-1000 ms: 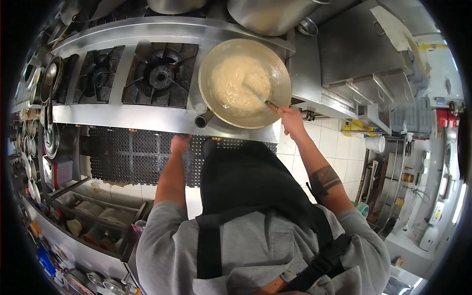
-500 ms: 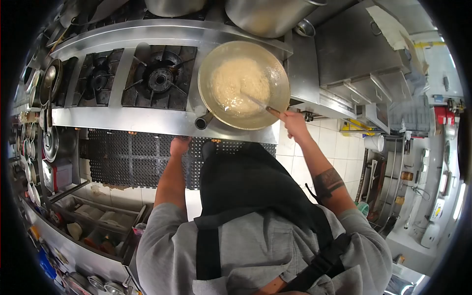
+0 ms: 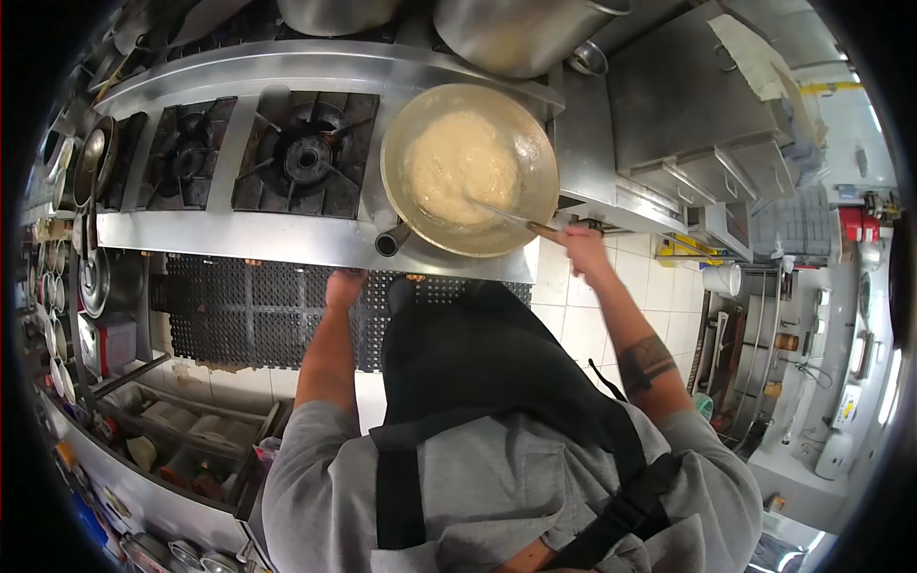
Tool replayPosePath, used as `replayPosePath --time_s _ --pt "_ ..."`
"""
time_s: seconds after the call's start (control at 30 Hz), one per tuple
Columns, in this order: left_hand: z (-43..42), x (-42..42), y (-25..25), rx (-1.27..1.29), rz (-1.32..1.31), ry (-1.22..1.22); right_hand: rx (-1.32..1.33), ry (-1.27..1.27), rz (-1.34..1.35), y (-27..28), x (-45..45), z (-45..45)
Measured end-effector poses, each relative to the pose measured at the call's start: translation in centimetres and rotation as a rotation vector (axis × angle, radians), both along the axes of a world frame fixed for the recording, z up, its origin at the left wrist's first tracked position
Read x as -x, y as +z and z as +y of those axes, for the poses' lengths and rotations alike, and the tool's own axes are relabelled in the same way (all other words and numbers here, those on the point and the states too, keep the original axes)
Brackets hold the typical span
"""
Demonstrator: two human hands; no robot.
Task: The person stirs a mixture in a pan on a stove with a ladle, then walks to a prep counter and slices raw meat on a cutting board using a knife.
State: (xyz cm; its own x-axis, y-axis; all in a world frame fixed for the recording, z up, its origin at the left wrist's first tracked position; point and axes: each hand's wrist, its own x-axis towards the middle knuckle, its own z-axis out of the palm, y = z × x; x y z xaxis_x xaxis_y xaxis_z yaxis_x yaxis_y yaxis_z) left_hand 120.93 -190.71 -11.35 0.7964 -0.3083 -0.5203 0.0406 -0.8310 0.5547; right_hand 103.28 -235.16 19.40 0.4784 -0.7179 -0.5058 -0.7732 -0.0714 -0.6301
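Note:
A large round metal pan [image 3: 546, 162] sits on the right part of the stove, holding a thick, pale yellow mixture [image 3: 463, 158]. From its lower left side sticks out a short tubular handle [image 3: 391, 241]. My right hand [image 3: 585, 250] is closed around the wooden handle of a long metal stirring utensil [image 3: 511, 217]. Its far end is sunk in the mixture, so the shape of the tip is hidden. At the stove's front edge is my left hand [image 3: 346, 286]; the edge hides its fingers, and I cannot see what they touch.
An open gas burner [image 3: 308, 158] lies left of the pan, with another burner [image 3: 187, 162] beyond it. Big metal pots [image 3: 525, 33] stand behind. A steel cabinet [image 3: 683, 95] is at the right. A black rubber mat [image 3: 248, 310] covers floor below.
My right hand has moved slightly right and down with the utensil, whose visible end has shifted a little within the mixture. The mixture's surface looks different. My left hand stays at the stove edge.

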Motion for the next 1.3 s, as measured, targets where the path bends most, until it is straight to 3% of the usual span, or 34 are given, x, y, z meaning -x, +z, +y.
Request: replayPosePath --time_s 0.17,0.23,0.3,0.4,0.53,0.67,0.83,1.0,1.1,1.17,1.3 --pt "-0.2 0.8 -0.2 -0.017 -0.007 0.061 0.211 -0.042 0.093 3.6 0.9 -4.7" --pt "-0.2 0.9 -1.3 -0.023 -0.023 0.062 0.205 0.07 -0.008 0.5 -1.4 -3.9" --pt "-0.2 0.8 -2.8 -0.015 -0.053 0.014 0.15 0.007 0.002 -0.8 -4.1 0.5" --pt "0.0 0.4 -0.9 0.007 -0.066 0.015 0.032 0.073 0.066 0.3 -2.5 1.7" --pt "0.1 0.7 -0.9 -0.005 -0.029 0.045 0.079 -0.025 0.101 3.4 2.3 -4.0" --pt "-0.2 0.9 -0.7 -0.032 0.01 0.059 0.212 0.004 -0.057 1.0 -1.6 -2.4" --pt "-0.2 0.3 0.4 -0.033 -0.014 0.04 0.02 0.105 0.038 0.7 -2.4 2.3" --pt "0.1 1.0 -0.3 0.008 -0.011 0.067 0.111 -0.03 0.078 3.5 2.6 -4.6" --pt "-0.2 0.6 -1.4 -0.024 0.107 0.087 0.125 -0.045 -0.057 0.7 -1.0 -2.7" --pt "0.0 1.1 -1.5 0.049 -0.09 0.061 0.051 -0.012 -0.078 -0.9 -3.5 1.5" --pt "0.1 0.7 -1.1 0.014 -0.136 0.022 -0.006 0.044 0.01 -0.2 -0.5 1.8"
